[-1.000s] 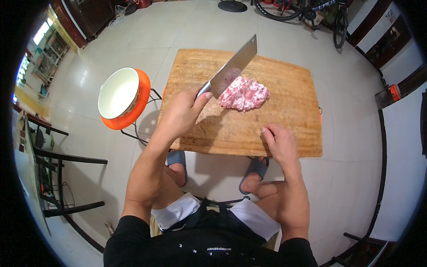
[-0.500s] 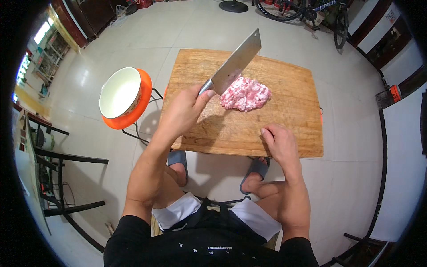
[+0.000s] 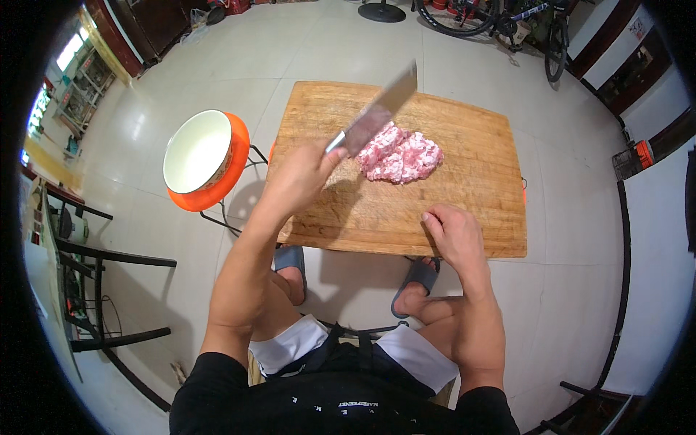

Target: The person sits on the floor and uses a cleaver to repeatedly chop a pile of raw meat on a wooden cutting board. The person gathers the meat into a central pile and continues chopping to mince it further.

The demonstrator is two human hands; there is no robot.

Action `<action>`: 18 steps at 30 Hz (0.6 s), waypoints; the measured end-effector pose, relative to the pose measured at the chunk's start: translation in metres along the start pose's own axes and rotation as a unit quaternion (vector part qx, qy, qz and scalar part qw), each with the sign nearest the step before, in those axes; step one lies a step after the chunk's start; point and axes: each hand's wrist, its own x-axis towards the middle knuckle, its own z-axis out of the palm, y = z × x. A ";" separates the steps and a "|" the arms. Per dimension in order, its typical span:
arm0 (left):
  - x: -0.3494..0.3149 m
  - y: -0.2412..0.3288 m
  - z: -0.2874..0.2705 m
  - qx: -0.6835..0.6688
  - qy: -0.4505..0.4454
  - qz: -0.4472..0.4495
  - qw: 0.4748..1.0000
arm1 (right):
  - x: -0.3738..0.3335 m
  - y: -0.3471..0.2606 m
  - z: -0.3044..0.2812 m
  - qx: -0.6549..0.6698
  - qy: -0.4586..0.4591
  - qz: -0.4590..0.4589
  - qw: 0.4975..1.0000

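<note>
My left hand (image 3: 301, 174) grips the handle of a cleaver (image 3: 384, 109), its wide blade slanting up to the right and slightly blurred. Just under and beside the blade lies a mound of pink-and-white minced meat (image 3: 411, 159), part of it hidden by the steel. The meat sits on a thick wooden cutting board (image 3: 471, 138), with a crease splitting its left part from the right. My right hand (image 3: 455, 233) rests at the board's near edge, right of the middle, fingers curled in a loose fist with nothing visible in them.
Left of the board, a cream bowl (image 3: 197, 151) stands on an orange round stool (image 3: 230, 170) with black legs. Black furniture legs (image 3: 119, 257) jut in at lower left. My slippered feet (image 3: 417, 286) are below the board's near edge. A bicycle (image 3: 500, 22) stands at the far right.
The cleaver blade has dropped somewhat and tilted, its tip lower than before. A crease now shows in the meat. The right hand has barely shifted.
</note>
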 end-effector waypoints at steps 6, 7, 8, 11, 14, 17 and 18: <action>0.000 0.005 -0.003 0.008 -0.017 -0.040 0.999 | 0.000 0.001 0.003 -0.011 0.003 -0.008 1.000; -0.001 0.008 -0.006 -0.007 -0.005 -0.046 0.999 | -0.001 0.001 0.002 -0.005 0.009 -0.010 1.000; -0.001 0.010 -0.009 -0.021 0.007 -0.053 0.998 | -0.002 0.000 0.002 0.001 0.015 -0.012 1.000; -0.003 0.008 -0.006 0.005 0.015 0.000 1.000 | -0.002 0.001 0.002 0.001 0.010 -0.010 1.000; 0.000 -0.006 0.010 0.089 -0.022 0.011 0.996 | 0.001 -0.002 0.001 -0.008 -0.004 -0.006 1.000; 0.001 -0.005 0.009 0.051 -0.020 0.013 0.998 | 0.000 -0.002 0.000 -0.002 0.000 -0.005 1.000; 0.000 -0.002 0.004 0.017 -0.009 0.016 1.000 | -0.001 -0.002 0.000 0.007 0.002 -0.008 1.000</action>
